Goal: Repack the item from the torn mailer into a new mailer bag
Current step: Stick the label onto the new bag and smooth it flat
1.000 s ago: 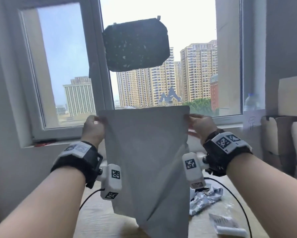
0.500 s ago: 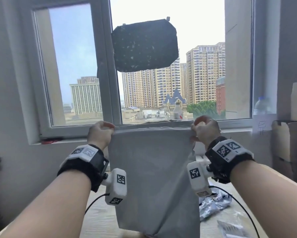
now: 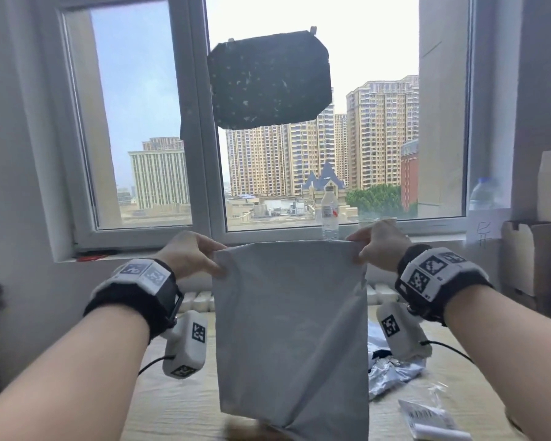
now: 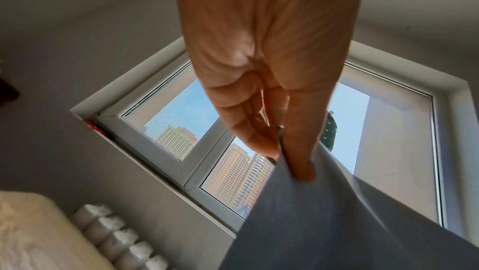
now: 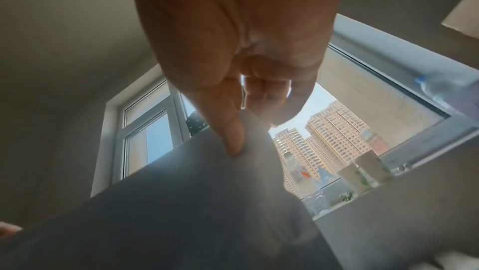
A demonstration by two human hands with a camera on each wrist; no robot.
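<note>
Grey mailer bag upright, top corners pinched by left hand and right hand fingers.

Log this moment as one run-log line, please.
left hand: pinches grey mailer bag top corner | right hand: pinches other corner | bag: hanging upright above table | crumpled torn mailer: on table

no legible text, only blurred labels

Both hands, the left hand and right hand, have lowered the grey mailer bag, uncovering the bottle and, apparently, paper cups on the far sill.
</note>
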